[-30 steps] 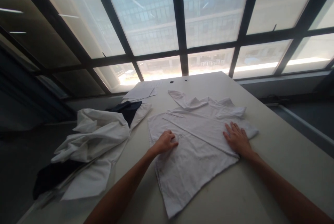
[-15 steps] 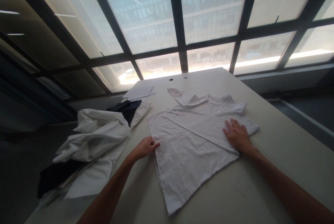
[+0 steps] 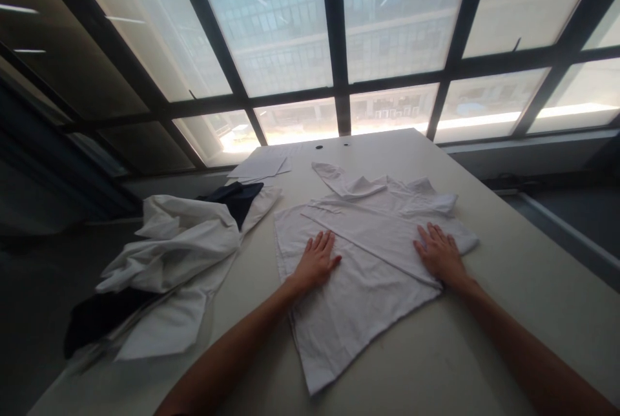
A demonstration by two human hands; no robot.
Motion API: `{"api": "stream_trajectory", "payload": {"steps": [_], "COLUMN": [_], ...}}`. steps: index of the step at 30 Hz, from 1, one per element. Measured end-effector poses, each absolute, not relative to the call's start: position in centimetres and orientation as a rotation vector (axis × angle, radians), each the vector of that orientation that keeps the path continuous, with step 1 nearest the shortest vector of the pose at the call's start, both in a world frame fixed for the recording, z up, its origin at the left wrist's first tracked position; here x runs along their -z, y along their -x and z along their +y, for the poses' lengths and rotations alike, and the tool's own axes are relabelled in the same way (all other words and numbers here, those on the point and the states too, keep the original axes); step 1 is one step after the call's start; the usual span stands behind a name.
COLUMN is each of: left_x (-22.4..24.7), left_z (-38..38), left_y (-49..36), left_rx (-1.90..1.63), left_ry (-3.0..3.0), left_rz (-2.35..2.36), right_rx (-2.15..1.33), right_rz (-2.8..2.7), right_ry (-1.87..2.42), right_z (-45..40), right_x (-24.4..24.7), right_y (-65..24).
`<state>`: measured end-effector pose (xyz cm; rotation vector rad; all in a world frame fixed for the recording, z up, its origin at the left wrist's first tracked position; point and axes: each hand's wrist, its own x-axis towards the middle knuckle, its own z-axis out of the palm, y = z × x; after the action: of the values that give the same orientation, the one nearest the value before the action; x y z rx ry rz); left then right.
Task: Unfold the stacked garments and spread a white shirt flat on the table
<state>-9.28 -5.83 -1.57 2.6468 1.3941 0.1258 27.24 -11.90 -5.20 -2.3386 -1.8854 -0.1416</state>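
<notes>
A white shirt [image 3: 358, 293] lies partly folded on the white table, one sleeve laid slantwise across its body. Its collar end is bunched toward the far right, and the hem points toward me. My left hand [image 3: 316, 260] rests flat on the left part of the shirt, fingers spread. On the right side, my right hand [image 3: 440, 253] presses flat near the shirt's edge, fingers also apart. Neither hand grips the cloth.
A heap of white clothes [image 3: 179, 248] with dark garments [image 3: 239, 199] lies along the table's left edge. Papers [image 3: 259, 165] lie at the far left of the table [image 3: 484, 338]. Large framed windows [image 3: 285, 28] stand behind it.
My left hand has let go of the shirt's left edge and moved right onto the cloth, fingers opening flat. My right hand has stayed in place.
</notes>
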Motion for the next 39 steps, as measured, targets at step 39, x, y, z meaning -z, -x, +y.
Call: {"api": "stream_trajectory", "payload": {"steps": [39], "left_x": [3.1], "left_z": [7.0], "left_y": [19.4], "left_rx": [-0.096], "left_ry": [-2.388], "left_rz": [2.115], "right_rx": [0.081], "right_rz": [-1.867], "right_ry": [2.335], "right_z": [-12.2], "right_x": [4.0], "right_y": [-26.6]}}
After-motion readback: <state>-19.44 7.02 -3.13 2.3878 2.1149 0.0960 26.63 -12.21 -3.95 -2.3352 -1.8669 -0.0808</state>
